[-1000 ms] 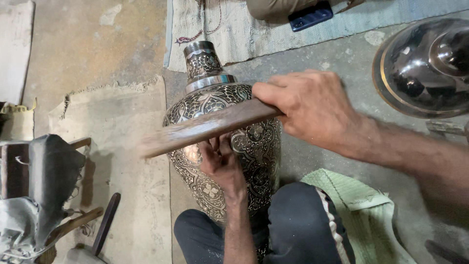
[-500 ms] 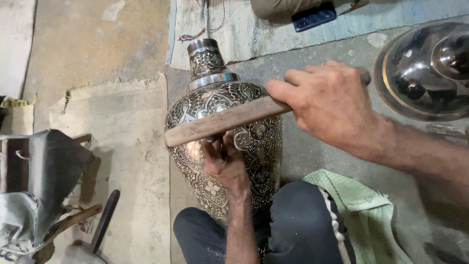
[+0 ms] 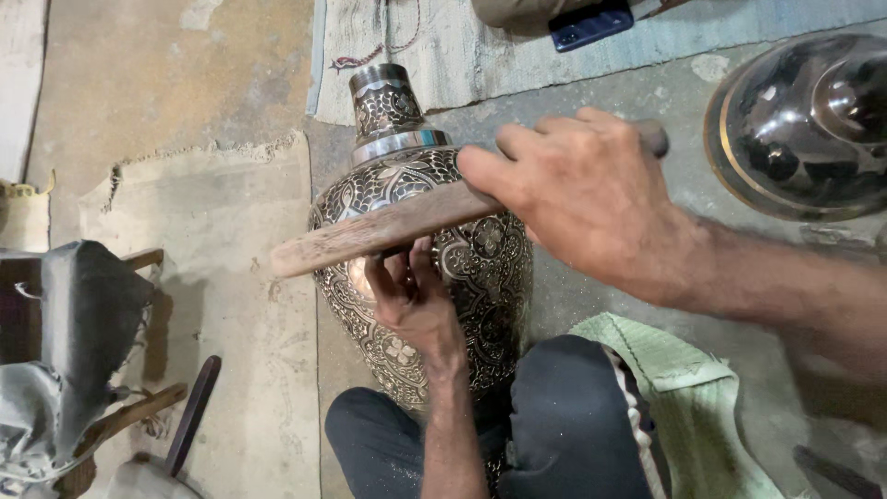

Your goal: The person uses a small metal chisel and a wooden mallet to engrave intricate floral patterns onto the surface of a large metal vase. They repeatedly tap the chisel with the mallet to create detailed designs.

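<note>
A tall metal vase (image 3: 420, 240) lies on its side at the centre of the view, its neck pointing to twelve o'clock and its base wedged against the person's dark trouser legs (image 3: 564, 425) at six o'clock. Its bulbous body is covered in fine engraved floral and scroll work, dark ground with bright silvery lines, and a plain polished band rings the shoulder below the narrow, patterned neck.

The right hand (image 3: 591, 199), coming in from three o'clock, is closed in a full fist around one end of a flat wooden stick (image 3: 370, 236); the stick is rough, worn and pale brown, and crosses the vase's shoulder toward nine o'clock. The left hand (image 3: 411, 296), reaching up from six o'clock, rests on the vase's belly just under the stick with fingers curled together; what they pinch, if anything, cannot be made out.

At two o'clock sits a glossy domed metal vessel (image 3: 804, 120) with a brass-coloured rim. A pale green woven cloth (image 3: 702, 397) lies at five o'clock, and frayed sacking (image 3: 231, 203) covers the gritty concrete floor (image 3: 591, 102) at nine o'clock.
</note>
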